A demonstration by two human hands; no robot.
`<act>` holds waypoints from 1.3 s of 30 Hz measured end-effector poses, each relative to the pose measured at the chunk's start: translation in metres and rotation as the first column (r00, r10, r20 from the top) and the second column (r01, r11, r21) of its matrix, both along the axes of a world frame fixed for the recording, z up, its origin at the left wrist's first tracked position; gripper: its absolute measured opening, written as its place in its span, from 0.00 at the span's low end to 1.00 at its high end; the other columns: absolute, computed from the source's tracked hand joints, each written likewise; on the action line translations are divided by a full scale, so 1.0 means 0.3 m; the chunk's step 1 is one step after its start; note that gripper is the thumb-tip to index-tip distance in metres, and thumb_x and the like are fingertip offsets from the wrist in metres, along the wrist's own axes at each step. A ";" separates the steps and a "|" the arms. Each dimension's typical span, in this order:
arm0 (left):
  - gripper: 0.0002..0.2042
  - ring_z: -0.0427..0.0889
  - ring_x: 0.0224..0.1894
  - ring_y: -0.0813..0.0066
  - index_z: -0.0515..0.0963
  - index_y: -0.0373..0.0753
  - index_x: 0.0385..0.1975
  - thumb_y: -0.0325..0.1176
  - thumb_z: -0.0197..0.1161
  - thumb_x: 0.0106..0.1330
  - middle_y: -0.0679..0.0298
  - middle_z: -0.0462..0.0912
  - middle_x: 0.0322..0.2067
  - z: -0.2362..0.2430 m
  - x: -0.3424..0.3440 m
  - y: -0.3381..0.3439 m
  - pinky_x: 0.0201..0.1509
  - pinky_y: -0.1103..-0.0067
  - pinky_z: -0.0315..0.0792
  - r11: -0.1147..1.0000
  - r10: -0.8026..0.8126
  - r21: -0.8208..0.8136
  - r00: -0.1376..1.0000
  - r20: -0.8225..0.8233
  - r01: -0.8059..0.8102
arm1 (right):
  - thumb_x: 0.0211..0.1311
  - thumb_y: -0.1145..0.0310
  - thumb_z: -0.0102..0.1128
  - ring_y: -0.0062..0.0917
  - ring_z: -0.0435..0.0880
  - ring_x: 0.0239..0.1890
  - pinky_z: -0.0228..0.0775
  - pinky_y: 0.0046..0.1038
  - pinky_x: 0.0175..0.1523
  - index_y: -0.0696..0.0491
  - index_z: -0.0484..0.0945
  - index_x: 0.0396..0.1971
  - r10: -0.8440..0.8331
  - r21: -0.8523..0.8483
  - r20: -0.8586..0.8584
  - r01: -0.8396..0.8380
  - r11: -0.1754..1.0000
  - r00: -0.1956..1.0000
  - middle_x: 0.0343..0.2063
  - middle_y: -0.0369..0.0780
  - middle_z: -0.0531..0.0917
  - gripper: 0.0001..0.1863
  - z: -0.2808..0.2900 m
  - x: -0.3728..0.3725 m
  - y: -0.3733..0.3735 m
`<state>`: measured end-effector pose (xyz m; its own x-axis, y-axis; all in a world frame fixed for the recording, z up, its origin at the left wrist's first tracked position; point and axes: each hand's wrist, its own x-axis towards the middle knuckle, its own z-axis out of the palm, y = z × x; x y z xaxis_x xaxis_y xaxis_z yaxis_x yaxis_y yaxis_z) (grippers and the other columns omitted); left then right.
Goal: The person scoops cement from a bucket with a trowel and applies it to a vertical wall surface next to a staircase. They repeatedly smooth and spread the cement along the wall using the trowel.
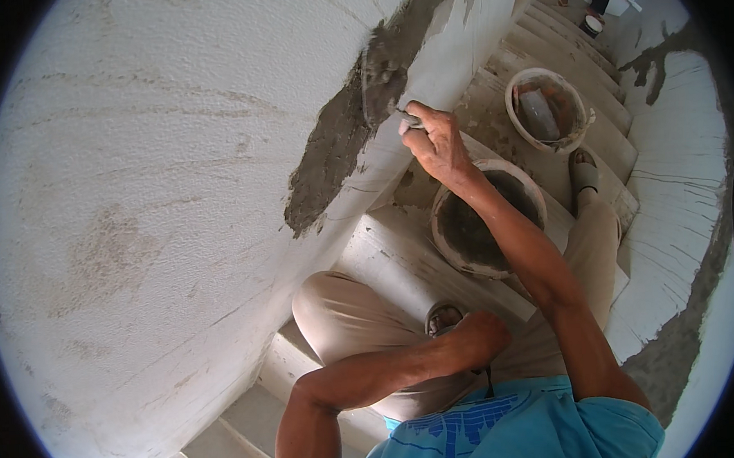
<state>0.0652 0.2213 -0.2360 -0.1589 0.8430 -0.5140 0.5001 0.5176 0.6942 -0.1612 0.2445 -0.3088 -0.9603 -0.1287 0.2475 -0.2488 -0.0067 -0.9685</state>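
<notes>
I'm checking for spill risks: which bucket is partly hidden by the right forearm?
The large dark-filled bucket; the right forearm crosses in front of it. The bucket with orange contents and the small far bucket sit clear of that arm.

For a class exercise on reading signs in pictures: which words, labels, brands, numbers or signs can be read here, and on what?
None can be read.
Turquoise shirt: dark blue print, no legible words.
Distant white bucket: too small to tell.

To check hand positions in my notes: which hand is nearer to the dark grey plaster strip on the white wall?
Right: the right hand is close beside the plaster strip, holding a grey-handled tool; the left hand is farther away, over the beige trousers.
</notes>
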 end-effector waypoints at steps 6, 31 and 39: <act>0.07 0.87 0.39 0.59 0.85 0.37 0.26 0.30 0.71 0.47 0.54 0.86 0.31 0.011 -0.011 -0.002 0.41 0.68 0.80 1.000 0.011 0.004 1.000 -0.007 -0.011 | 0.53 0.74 0.54 0.45 0.70 0.18 0.66 0.39 0.30 0.60 0.73 0.28 0.141 0.200 -0.108 -0.117 0.973 0.984 0.17 0.51 0.72 0.05 -0.054 0.144 -0.027; 0.05 0.87 0.39 0.58 0.85 0.37 0.27 0.28 0.67 0.51 0.55 0.87 0.32 0.017 -0.004 -0.017 0.41 0.68 0.81 1.000 -0.018 0.025 0.999 -0.027 0.019 | 0.52 0.75 0.54 0.46 0.76 0.22 0.68 0.38 0.30 0.59 0.72 0.28 0.153 0.173 -0.073 -0.138 0.975 0.986 0.22 0.50 0.76 0.05 -0.037 0.147 -0.004; 0.05 0.87 0.37 0.59 0.85 0.37 0.26 0.28 0.68 0.48 0.55 0.87 0.30 0.011 0.005 -0.015 0.39 0.67 0.81 1.000 0.021 0.012 0.999 -0.037 -0.020 | 0.50 0.74 0.55 0.48 0.80 0.24 0.70 0.43 0.30 0.58 0.71 0.28 0.161 0.321 -0.173 -0.099 0.942 0.972 0.22 0.49 0.78 0.05 -0.089 0.175 -0.088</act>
